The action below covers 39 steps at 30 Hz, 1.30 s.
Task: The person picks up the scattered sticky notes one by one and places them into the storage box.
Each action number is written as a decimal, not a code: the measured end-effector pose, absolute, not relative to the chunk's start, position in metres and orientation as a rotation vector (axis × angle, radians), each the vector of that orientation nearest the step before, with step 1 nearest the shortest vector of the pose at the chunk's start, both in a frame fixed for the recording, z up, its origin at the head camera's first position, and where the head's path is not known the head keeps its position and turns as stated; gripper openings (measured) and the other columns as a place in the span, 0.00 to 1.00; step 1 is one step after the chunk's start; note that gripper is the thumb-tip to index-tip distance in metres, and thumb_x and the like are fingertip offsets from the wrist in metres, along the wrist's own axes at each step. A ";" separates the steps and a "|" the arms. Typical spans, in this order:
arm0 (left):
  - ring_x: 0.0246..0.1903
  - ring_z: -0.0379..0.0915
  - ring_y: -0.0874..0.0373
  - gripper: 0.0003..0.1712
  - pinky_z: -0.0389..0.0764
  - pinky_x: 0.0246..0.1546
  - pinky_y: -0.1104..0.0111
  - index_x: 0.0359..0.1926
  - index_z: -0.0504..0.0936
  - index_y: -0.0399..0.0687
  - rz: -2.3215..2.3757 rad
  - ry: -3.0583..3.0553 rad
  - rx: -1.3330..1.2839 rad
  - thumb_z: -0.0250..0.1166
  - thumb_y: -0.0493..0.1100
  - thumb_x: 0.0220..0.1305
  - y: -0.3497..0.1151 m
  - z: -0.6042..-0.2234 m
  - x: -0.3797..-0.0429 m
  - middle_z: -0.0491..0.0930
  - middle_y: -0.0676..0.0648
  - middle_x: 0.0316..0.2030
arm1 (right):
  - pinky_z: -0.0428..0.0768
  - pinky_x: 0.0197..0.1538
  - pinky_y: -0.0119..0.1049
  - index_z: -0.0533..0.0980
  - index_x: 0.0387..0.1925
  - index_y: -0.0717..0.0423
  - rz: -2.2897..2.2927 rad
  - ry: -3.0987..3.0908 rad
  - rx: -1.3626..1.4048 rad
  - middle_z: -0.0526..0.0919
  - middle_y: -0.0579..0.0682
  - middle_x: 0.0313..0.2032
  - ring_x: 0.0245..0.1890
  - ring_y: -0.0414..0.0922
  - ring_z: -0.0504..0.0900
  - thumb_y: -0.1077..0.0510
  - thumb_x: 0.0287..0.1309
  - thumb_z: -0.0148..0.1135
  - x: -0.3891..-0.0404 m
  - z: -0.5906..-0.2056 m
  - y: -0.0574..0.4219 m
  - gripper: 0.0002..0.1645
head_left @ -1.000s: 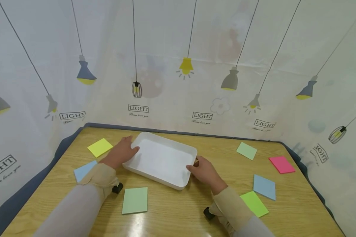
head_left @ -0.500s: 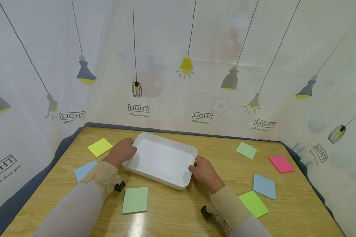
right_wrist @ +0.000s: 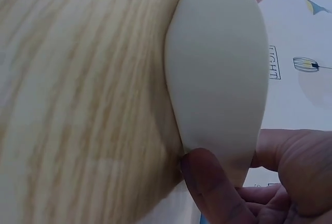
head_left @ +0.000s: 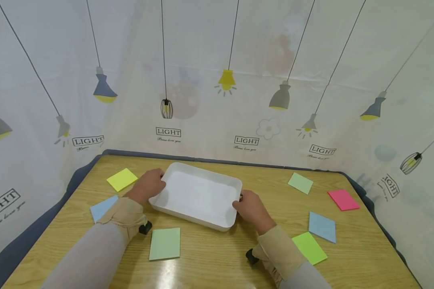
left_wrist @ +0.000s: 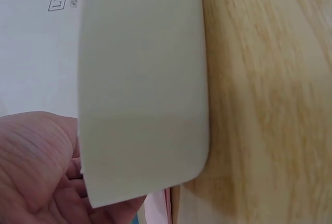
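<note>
A shallow white rectangular tray (head_left: 200,196) sits at a slant on the wooden table in the head view, with nothing in it. My left hand (head_left: 148,186) holds its left end, thumb over the rim and fingers outside. At the right end, my right hand (head_left: 254,209) grips the wall between thumb and fingers. The left wrist view has the tray's outer wall (left_wrist: 142,94) up close beside the left hand (left_wrist: 39,167). In the right wrist view, the thumb and fingers of the right hand (right_wrist: 290,182) pinch the tray's corner (right_wrist: 218,79).
Square sticky-note pads lie around the tray: yellow (head_left: 122,179) and blue (head_left: 103,208) on the left, pale green (head_left: 164,244) in front. On the right are pale green (head_left: 300,183), pink (head_left: 343,200), blue (head_left: 322,227) and lime (head_left: 309,248) pads. A printed curtain (head_left: 209,132) hangs behind.
The left thumb has drawn back from inside the tray to its rim. The tray's right end has shifted very slightly right, along with the right hand. The pads have stayed put.
</note>
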State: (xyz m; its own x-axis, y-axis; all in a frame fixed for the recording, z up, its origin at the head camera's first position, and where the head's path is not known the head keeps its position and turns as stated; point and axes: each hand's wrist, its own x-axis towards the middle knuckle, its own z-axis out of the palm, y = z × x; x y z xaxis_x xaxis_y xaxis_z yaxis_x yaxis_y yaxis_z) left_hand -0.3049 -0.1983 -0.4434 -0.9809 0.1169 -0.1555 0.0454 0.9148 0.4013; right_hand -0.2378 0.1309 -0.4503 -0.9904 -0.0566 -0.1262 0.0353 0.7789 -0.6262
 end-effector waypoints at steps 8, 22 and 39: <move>0.32 0.69 0.52 0.17 0.75 0.33 0.60 0.46 0.74 0.36 0.660 2.900 0.146 0.54 0.42 0.58 -0.189 -0.442 -0.298 0.77 0.41 0.38 | 0.72 0.27 0.34 0.77 0.36 0.59 -0.988 2.848 0.089 0.79 0.51 0.29 0.26 0.44 0.73 0.59 0.55 0.55 -0.242 -0.452 0.142 0.10; 0.34 0.69 0.53 0.18 0.75 0.35 0.61 0.49 0.72 0.38 0.741 2.874 0.060 0.52 0.42 0.59 -0.167 -0.450 -0.285 0.77 0.43 0.41 | 0.72 0.26 0.35 0.75 0.33 0.60 -0.979 2.861 0.176 0.77 0.54 0.29 0.25 0.45 0.72 0.57 0.58 0.52 -0.237 -0.452 0.159 0.09; 0.37 0.71 0.54 0.22 0.78 0.40 0.59 0.54 0.72 0.38 0.817 2.863 -0.014 0.54 0.41 0.59 -0.128 -0.448 -0.267 0.78 0.42 0.47 | 0.71 0.28 0.36 0.73 0.32 0.60 -0.976 2.873 0.182 0.75 0.54 0.28 0.27 0.47 0.71 0.57 0.60 0.50 -0.229 -0.447 0.192 0.10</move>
